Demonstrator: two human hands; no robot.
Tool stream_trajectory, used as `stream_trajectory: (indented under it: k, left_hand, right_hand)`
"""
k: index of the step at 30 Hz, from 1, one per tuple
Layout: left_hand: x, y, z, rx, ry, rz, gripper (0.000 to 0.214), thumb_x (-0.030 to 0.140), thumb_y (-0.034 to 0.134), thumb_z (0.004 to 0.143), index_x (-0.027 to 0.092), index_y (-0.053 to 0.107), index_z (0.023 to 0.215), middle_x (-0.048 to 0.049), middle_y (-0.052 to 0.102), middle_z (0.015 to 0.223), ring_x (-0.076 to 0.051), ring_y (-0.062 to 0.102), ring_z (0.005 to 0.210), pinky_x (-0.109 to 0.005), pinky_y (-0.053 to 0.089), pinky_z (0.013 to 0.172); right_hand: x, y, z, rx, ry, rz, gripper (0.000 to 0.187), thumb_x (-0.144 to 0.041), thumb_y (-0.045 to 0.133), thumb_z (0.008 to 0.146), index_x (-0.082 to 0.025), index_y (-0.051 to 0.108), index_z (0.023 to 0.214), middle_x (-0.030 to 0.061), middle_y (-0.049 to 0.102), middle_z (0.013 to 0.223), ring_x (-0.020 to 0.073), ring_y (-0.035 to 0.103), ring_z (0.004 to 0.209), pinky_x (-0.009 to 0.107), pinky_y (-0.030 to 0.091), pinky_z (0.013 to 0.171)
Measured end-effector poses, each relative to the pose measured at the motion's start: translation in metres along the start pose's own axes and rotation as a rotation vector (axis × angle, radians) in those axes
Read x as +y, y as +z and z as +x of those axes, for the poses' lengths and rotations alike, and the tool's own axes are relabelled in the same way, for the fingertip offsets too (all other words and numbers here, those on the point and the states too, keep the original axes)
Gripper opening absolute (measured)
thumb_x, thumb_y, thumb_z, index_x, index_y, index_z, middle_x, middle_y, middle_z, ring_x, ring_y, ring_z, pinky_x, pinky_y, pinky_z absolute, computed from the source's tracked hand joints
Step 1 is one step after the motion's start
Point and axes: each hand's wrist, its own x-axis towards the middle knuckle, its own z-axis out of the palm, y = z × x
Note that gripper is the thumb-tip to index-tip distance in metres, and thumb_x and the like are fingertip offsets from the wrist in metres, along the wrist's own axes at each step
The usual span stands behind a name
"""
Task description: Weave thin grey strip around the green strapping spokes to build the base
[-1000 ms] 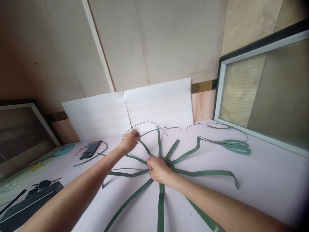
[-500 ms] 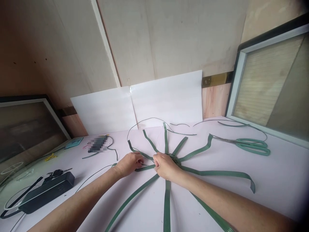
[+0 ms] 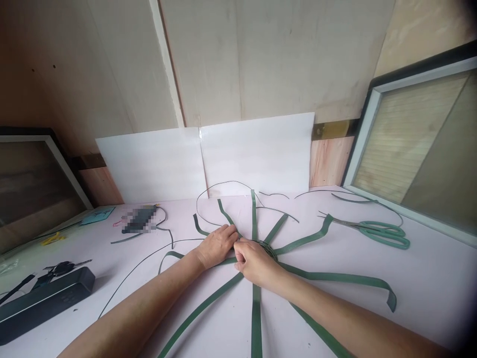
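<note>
1. I judge only the woven centre (image 3: 270, 250) done: it sits on the table (image 3: 428, 293), partly under my right hand (image 3: 255, 259); the outer lengths of the green strips (image 3: 256, 318) remain unwoven
2. My left hand (image 3: 218, 246) bunches its fingers beside the right's curled ones; I cannot tell what either clamps
3. I count ten strips, one centre, two hands, one pair of scissors (image 3: 364, 226)
</note>
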Motion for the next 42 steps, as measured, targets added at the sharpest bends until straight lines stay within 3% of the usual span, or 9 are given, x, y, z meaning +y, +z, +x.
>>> stream_trajectory:
  k: [5,10,15,20,27,31,33,38,42]
  left_hand:
    - [-0.007,0.013,-0.003,0.072,-0.055,-0.140,0.012,0.014,0.041,0.094,0.017,0.050,0.087,-0.0046,0.051,0.096,-0.014,0.050,0.076,-0.025,0.046,0.068]
    - [-0.010,0.016,-0.004,0.114,-0.034,-0.157,0.014,0.009,0.042,0.091,0.018,0.052,0.088,-0.0035,0.053,0.090,-0.017,0.049,0.082,-0.026,0.043,0.071]
    - [-0.010,0.012,-0.006,0.067,0.033,-0.225,0.018,0.008,0.051,0.086,0.023,0.058,0.093,-0.0009,0.051,0.091,-0.014,0.051,0.080,-0.022,0.038,0.062]
    - [-0.007,0.012,-0.007,0.060,-0.085,-0.219,0.022,0.005,0.048,0.083,0.022,0.058,0.092,0.0002,0.050,0.091,-0.011,0.051,0.068,-0.021,0.035,0.055]
    - [-0.007,0.015,-0.004,0.080,-0.052,-0.254,0.014,0.007,0.049,0.086,0.020,0.055,0.086,0.0000,0.055,0.091,-0.012,0.056,0.074,-0.022,0.041,0.062]
    - [-0.007,0.010,-0.003,0.017,-0.092,-0.241,0.016,0.006,0.049,0.085,0.020,0.055,0.088,-0.0010,0.059,0.092,-0.015,0.060,0.081,-0.023,0.044,0.068]
    - [-0.007,0.006,-0.004,-0.020,-0.166,-0.222,0.014,0.008,0.052,0.084,0.020,0.056,0.090,-0.0021,0.060,0.095,-0.017,0.062,0.083,-0.025,0.045,0.070]
    - [-0.003,0.002,-0.011,-0.034,-0.289,-0.182,0.009,0.020,0.062,0.082,0.019,0.057,0.091,-0.0053,0.061,0.098,-0.022,0.065,0.082,-0.029,0.048,0.069]
    - [0.004,-0.001,-0.017,-0.066,-0.331,-0.150,0.011,0.019,0.060,0.082,0.019,0.057,0.093,-0.0066,0.061,0.102,-0.024,0.065,0.086,-0.031,0.048,0.068]
  right_hand:
    - [0.002,0.001,-0.003,0.084,0.059,0.033,0.031,-0.004,0.071,0.068,-0.020,0.047,0.080,-0.0016,0.049,0.091,0.0126,0.048,0.077,0.024,0.035,0.066]
    - [0.006,0.005,-0.002,0.087,0.061,0.041,0.029,-0.004,0.070,0.069,-0.019,0.046,0.076,-0.0022,0.048,0.089,0.0116,0.046,0.070,0.025,0.036,0.064]
    - [0.006,0.005,0.000,0.071,0.058,0.035,0.025,-0.005,0.067,0.071,-0.019,0.047,0.074,-0.0026,0.046,0.087,0.0112,0.045,0.068,0.025,0.035,0.063]
    - [0.007,0.005,-0.002,0.068,0.043,0.028,0.024,-0.005,0.068,0.070,-0.019,0.049,0.075,-0.0025,0.047,0.088,0.0108,0.046,0.068,0.025,0.036,0.063]
    - [0.009,0.000,-0.004,0.041,0.022,0.096,0.021,-0.009,0.069,0.069,-0.020,0.063,0.086,-0.0008,0.053,0.094,0.0097,0.047,0.066,0.025,0.041,0.065]
    - [0.014,-0.023,-0.001,-0.065,0.038,0.395,0.014,-0.022,0.065,0.077,-0.018,0.066,0.090,0.0015,0.060,0.090,0.0117,0.054,0.070,0.025,0.046,0.066]
    - [0.016,-0.043,0.000,-0.023,0.032,0.506,0.020,-0.032,0.062,0.082,-0.017,0.067,0.094,0.0029,0.063,0.087,0.0149,0.058,0.077,0.026,0.048,0.068]
    - [0.015,-0.098,-0.004,0.151,0.027,0.474,0.030,-0.045,0.063,0.080,-0.018,0.067,0.090,0.0036,0.066,0.086,0.0164,0.060,0.074,0.032,0.051,0.074]
    - [0.021,-0.122,-0.015,0.229,0.019,0.389,0.032,-0.048,0.061,0.080,-0.019,0.069,0.090,0.0047,0.066,0.083,0.0177,0.059,0.073,0.033,0.051,0.073]
